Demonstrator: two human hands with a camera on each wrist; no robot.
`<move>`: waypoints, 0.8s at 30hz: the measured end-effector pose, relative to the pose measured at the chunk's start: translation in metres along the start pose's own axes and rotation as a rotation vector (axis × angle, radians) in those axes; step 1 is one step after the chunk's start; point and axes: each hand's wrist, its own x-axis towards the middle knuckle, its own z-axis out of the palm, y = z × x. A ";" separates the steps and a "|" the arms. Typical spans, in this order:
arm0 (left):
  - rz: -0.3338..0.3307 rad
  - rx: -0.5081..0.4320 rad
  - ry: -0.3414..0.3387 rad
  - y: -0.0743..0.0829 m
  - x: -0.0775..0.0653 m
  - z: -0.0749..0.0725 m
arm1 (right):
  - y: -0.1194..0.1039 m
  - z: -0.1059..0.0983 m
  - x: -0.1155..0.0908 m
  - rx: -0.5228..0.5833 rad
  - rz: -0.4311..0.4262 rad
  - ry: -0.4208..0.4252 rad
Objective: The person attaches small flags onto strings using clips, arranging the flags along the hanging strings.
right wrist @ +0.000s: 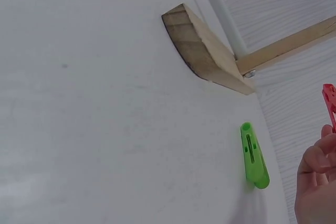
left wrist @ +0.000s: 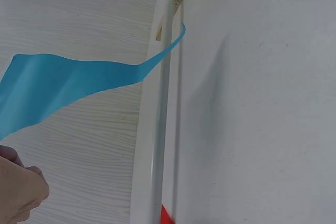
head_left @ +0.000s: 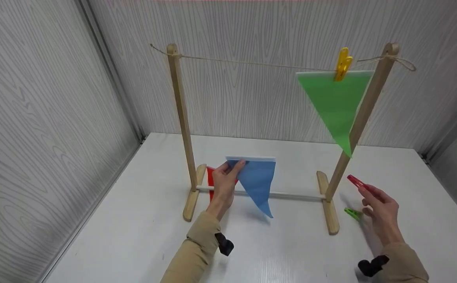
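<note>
White tabletop [head_left: 275,247] spread beneath the left hand [head_left: 225,184], which pinched a blue pennant [head_left: 258,179], and the right hand [head_left: 382,206], which pinched a red clothespin [head_left: 355,181]. Grey wood-grained walls [head_left: 248,23] stood beyond. Red cloth [head_left: 210,179] showed behind the left; a green clothespin [head_left: 352,213] lay near the right.

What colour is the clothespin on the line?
Yellow; the clothespin shows best in the head view.
</note>
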 end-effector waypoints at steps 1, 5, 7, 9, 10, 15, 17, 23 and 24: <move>0.002 -0.008 0.002 0.002 0.000 0.000 | -0.001 0.000 -0.002 0.024 -0.005 -0.012; 0.021 -0.031 -0.005 0.009 -0.001 -0.002 | -0.004 0.000 -0.009 0.156 -0.023 -0.056; 0.031 -0.041 -0.005 0.013 -0.003 -0.002 | -0.004 0.000 -0.012 0.230 -0.040 -0.070; 0.045 -0.056 -0.005 0.015 -0.004 -0.003 | -0.005 0.001 -0.015 0.298 -0.059 -0.085; 0.050 -0.063 -0.005 0.017 -0.004 -0.003 | -0.005 0.003 -0.017 0.324 -0.073 -0.094; 0.084 -0.078 -0.004 0.024 -0.006 -0.004 | -0.007 0.013 -0.027 0.416 -0.137 -0.146; 0.094 -0.078 -0.001 0.027 -0.007 -0.004 | -0.008 0.018 -0.030 0.445 -0.160 -0.155; 0.111 -0.089 -0.006 0.036 -0.009 -0.002 | -0.013 0.030 -0.041 0.511 -0.222 -0.185; 0.111 -0.085 -0.005 0.037 -0.010 -0.002 | -0.014 0.033 -0.043 0.513 -0.233 -0.189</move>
